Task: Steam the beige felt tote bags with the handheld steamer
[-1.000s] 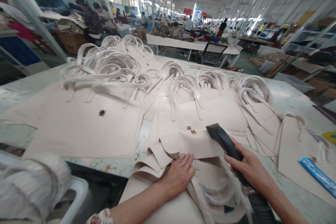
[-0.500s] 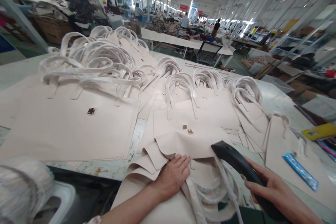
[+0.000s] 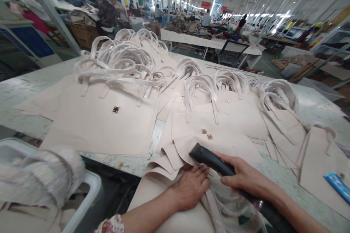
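My left hand (image 3: 191, 187) lies with its fingers laid out on a stack of cream bag panels (image 3: 172, 156) with folded, wavy edges. In my right hand (image 3: 237, 173) is a black handheld tool (image 3: 214, 159) with a flat, slanted nozzle; its rear runs down toward the lower right. The nozzle tip is over the folded panels, just above my left fingertips. Wrapped straps (image 3: 232, 204) hang in loops under my right hand. Beyond the tool, another cream bag panel (image 3: 188, 122) carries small gold metal fittings (image 3: 210, 137).
Panels with looped handles (image 3: 117, 58) are piled on the table (image 3: 16, 94) at left, more (image 3: 287, 127) at right. A white tub (image 3: 93, 193) with wrapped straps stands lower left. A blue packet (image 3: 337, 185) lies far right. People work in the background.
My right hand has moved the black tool leftward, bringing its nozzle over the folds by my left hand. My left hand stays on the panels. The view has swung left.
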The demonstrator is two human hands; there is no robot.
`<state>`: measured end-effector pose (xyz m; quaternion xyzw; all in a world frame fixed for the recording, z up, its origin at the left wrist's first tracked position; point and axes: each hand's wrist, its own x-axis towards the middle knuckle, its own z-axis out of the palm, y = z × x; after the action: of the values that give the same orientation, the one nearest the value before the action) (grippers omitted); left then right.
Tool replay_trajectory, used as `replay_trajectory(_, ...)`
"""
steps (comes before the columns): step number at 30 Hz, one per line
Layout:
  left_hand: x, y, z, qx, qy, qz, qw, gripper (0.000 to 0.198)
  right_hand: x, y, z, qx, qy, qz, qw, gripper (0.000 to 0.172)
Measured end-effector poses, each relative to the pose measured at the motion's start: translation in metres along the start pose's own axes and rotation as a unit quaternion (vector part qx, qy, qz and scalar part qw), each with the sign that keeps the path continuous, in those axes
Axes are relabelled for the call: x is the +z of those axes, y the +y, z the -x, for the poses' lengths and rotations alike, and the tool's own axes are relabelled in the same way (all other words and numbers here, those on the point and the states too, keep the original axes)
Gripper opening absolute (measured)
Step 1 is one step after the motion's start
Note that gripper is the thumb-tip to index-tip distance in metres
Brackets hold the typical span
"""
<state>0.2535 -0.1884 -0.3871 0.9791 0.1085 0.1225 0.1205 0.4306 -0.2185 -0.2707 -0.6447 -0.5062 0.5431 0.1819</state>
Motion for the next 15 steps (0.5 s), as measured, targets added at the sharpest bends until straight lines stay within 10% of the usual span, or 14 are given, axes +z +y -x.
replay_trajectory(7,-0.007,0.0,-0.001,0.005,-0.031,-0.014,0.999,0.025,-0.007,-0.008,0.0,-0.049,0.103,-0.099,0.989,0.069)
replay_trajectory(15,0.003,-0.002,-0.001,0.019,0.014,-0.02,1.0,0.02,0.009,0.007,0.004,0.004,0.017,-0.055,0.998,0.069)
